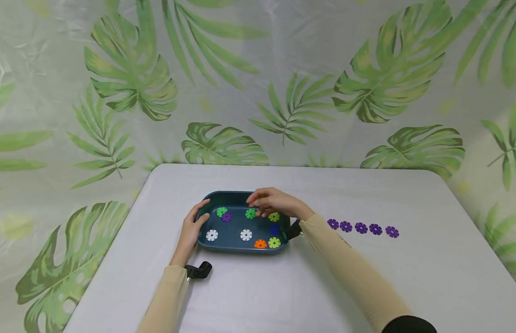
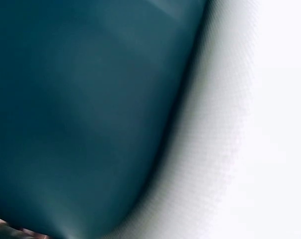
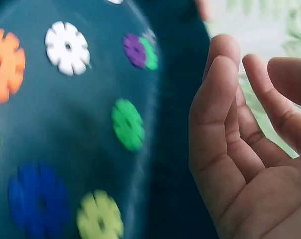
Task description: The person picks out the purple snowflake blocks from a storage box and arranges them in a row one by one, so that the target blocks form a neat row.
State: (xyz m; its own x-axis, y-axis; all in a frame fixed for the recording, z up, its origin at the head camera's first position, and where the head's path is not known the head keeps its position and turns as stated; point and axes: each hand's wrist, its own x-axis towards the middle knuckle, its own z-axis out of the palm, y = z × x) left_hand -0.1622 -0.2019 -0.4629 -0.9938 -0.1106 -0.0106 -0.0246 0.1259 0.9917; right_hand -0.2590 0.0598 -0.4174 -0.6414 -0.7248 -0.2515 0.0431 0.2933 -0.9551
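Note:
A dark teal tray [image 1: 230, 225] lies on the table with several flower-shaped plastic discs in it. My left hand [image 1: 192, 232] grips the tray's left end, its thumb over the rim. Above the back right part of the tray hovers my right hand [image 1: 278, 202], fingers loosely bent and holding nothing. Near it in the right wrist view are a green disc [image 3: 127, 125], a blue disc [image 3: 39, 200] and a yellow-green disc [image 3: 100, 217]. Elsewhere inside lie an orange disc [image 1: 260, 243], white discs [image 1: 246, 235] and a purple disc [image 1: 226, 217] overlapping a green one.
To the right of the tray, several purple discs [image 1: 361, 228] form a row on the white table [image 1: 249, 291]. A leaf-patterned curtain [image 1: 282, 92] stands behind the table. The left wrist view shows only the tray's side [image 2: 100, 109] and white tablecloth.

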